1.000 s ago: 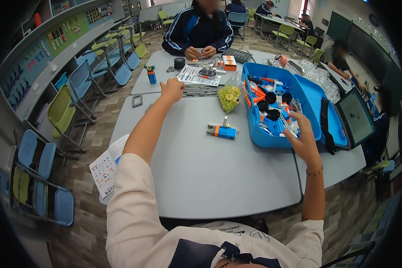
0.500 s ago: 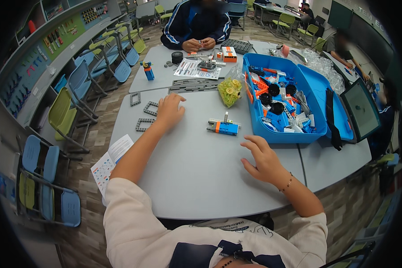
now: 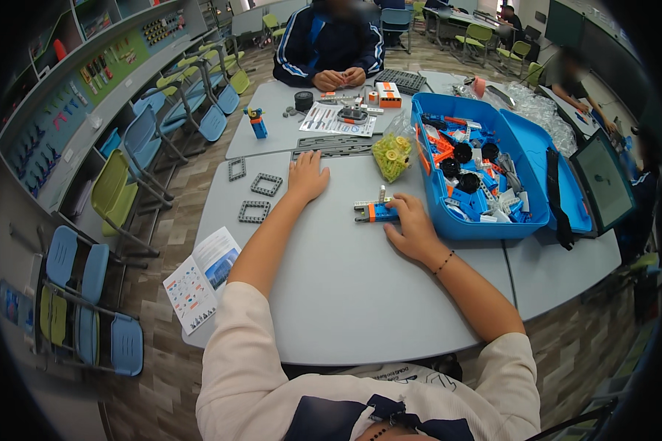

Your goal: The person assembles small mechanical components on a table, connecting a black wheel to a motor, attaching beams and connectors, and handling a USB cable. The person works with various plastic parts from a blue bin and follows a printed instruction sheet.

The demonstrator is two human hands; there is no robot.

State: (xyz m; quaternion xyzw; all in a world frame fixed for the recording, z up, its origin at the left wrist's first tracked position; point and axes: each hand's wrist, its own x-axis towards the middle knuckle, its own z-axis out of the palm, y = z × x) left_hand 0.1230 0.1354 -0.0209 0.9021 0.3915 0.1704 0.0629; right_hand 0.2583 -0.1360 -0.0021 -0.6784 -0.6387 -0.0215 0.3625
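Observation:
My right hand (image 3: 415, 229) has its thumb and fingers around the right end of a small building-block assembly (image 3: 376, 212), blue with an orange band and a pale upright peg. Part of the assembly is hidden under the fingers. With fingers stretched out, my left hand (image 3: 308, 178) rests palm down on the table and holds nothing. Its fingertips lie close to a row of long grey beams (image 3: 331, 146). To the left of that hand are grey rectangular frames (image 3: 266, 184), several holes along their sides. A clear bag of yellow-green pieces (image 3: 392, 156) stands beyond the assembly.
A blue bin (image 3: 485, 229) full of mixed blocks stands at the right, its lid open beside a laptop (image 3: 601, 176). An open booklet (image 3: 201, 281) lies at the left edge. Across the table, a person handles small parts near a printed sheet (image 3: 324, 121) and a black wheel (image 3: 304, 101).
My right hand has moved up and left and closed on the block assembly. My left hand now lies flatter beside the grey beams. The whole view has shifted slightly.

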